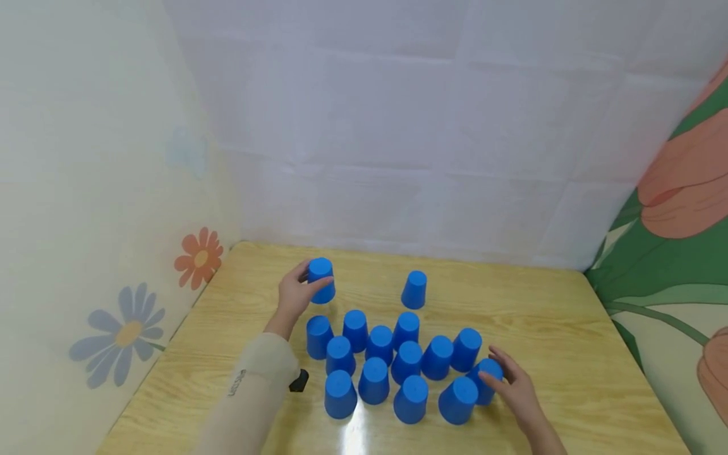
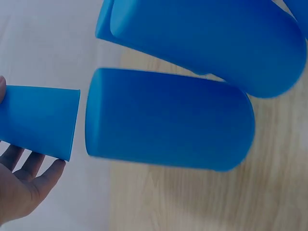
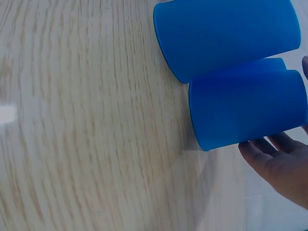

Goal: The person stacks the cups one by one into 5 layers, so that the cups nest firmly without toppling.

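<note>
My left hand grips an upside-down blue cup between thumb and fingers, toward the back left of the table. In the left wrist view that cup appears apart from the nearer standing cup. At the right end of the cup group, my right hand has its thumb and fingers around another upside-down blue cup. The right wrist view shows fingertips against the side of this cup, whose rim appears to be on the table.
Several more upside-down blue cups stand in loose rows on the wooden table. One blue cup stands alone farther back. A small black object lies beside the left sleeve. White cloth hangs behind the table.
</note>
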The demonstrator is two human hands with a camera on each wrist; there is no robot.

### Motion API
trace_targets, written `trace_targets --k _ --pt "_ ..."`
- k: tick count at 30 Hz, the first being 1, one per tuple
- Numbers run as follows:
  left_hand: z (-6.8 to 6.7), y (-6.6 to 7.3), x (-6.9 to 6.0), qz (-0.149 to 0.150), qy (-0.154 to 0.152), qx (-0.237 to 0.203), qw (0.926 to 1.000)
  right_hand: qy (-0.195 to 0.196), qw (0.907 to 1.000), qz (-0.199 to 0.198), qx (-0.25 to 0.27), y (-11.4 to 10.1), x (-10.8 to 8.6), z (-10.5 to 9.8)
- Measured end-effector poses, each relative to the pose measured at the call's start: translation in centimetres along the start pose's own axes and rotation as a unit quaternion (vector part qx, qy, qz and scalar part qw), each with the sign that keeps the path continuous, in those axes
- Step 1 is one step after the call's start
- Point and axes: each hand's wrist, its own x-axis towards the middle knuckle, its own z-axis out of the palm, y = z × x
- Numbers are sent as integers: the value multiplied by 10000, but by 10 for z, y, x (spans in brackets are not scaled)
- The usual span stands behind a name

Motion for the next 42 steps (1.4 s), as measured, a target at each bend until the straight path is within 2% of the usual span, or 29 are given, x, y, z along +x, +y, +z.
trace_targets --k 4,7,10,20,25,30,33,38,42 --pt "10 9 6 73 -58 -5 10000 92 9999 -36 -68 4 2 3" --pt "17 14 10 66 -92 -13 9999 98 9998 143 -67 3 1 4" --pt "24 17 12 25 -86 -94 9999 54 9994 332 7 3 0 3" --pt "48 24 20 18 -134 -289 9995 224 9980 511 283 10 -5 5" --pt "58 27 24 -184 -104 -320 9993 314 9976 508 345 14 -5 7" --pt "71 26 30 -445 -256 -247 9984 406 9973 513 320 18 -5 8" --pt "78 26 33 -555 -328 -205 9977 517 9974 383 309 21 -4 9" --pt "92 25 36 -641 -278 -84 9975 783 9963 116 330 26 -3 13" --pt "103 24 36 -724 -389 -115 9965 702 9965 185 403 28 -4 13"
